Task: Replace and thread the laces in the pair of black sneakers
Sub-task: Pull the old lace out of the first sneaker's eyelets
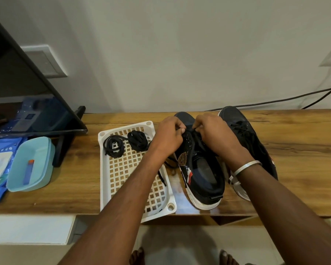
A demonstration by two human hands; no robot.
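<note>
Both hands (169,134) (213,133) pinch lace (187,131) — near sneaker (201,169).

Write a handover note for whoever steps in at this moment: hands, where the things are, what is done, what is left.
Left hand and right hand each pinch black lace over the eyelets of the near black sneaker with the white sole.
The second black sneaker stands to its right, laced.
Two coiled black laces lie in the white perforated plastic tray on the wooden table.
Done: nothing that shows.
Left: the lacing of both shoes.

Two black sneakers (200,169) side by side; spare laces (126,143) apparently coiled.
</note>
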